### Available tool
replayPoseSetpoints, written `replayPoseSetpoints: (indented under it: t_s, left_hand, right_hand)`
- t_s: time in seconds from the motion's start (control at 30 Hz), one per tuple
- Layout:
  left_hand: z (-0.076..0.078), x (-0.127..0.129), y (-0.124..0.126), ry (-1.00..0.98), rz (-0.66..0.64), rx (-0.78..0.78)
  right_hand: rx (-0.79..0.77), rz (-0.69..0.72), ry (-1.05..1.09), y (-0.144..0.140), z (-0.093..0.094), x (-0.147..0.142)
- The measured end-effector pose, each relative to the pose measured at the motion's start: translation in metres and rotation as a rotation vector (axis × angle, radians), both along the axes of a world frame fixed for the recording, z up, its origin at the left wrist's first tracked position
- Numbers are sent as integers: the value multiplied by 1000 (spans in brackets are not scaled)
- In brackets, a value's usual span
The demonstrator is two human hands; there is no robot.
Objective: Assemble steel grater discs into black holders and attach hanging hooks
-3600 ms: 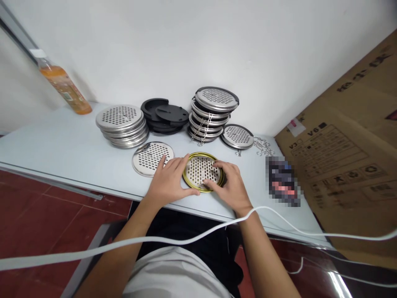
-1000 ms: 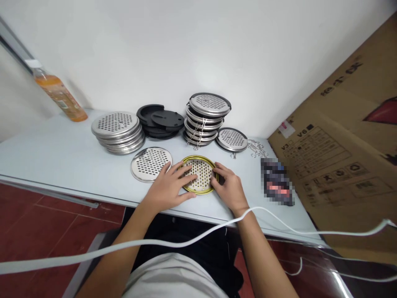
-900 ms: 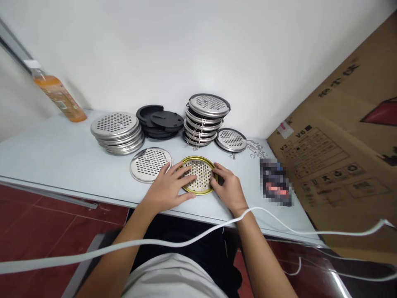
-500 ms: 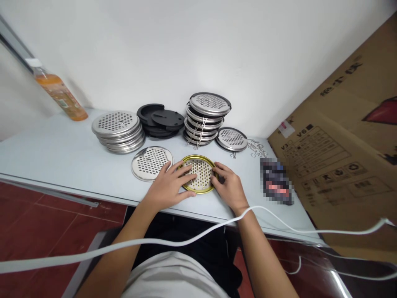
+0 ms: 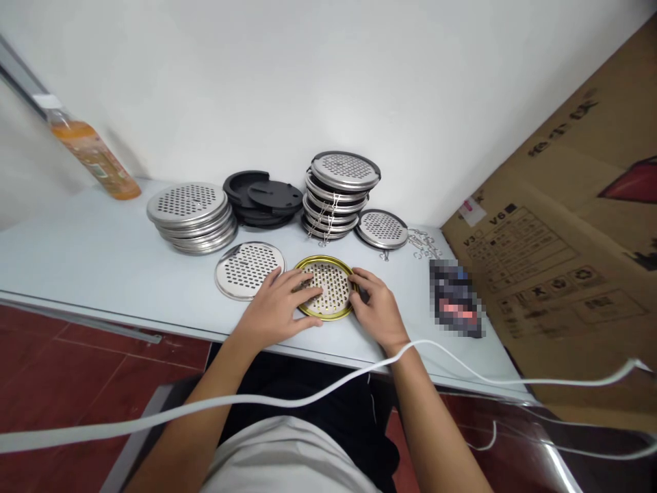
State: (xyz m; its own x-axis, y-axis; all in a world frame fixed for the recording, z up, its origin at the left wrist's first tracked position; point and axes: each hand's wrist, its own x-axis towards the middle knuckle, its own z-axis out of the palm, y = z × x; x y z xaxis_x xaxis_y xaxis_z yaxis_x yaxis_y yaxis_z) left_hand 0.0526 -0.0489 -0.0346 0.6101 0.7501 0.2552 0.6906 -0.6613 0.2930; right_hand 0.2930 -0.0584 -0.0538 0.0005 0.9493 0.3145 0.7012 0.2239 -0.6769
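Note:
A round perforated metal lid with a gold-coloured rim lies on the table in front of me, its hollow side up. My left hand rests over its left part with fingers spread and fingertips on the holes. At the right edge, my right hand grips the rim between thumb and fingers. Just left of it, partly behind my left fingers, is a silver perforated lid lying flat.
Behind stand a stack of silver lids, black round parts and clipped lid assemblies. One assembly lies beside small metal clips. A bottle stands left, a cardboard box right. A white cable crosses my forearms.
Both hands stay on the gold-rimmed lid with almost the same hold. The whole view has shifted very slightly.

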Motion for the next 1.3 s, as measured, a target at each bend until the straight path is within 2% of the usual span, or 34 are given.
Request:
replayPoseSetpoints:
  t_s: [1.3]
  left_hand:
    - [3,2,0,-12,38,-4]
  right_hand:
    - [-10,49,-51,0,0,2]
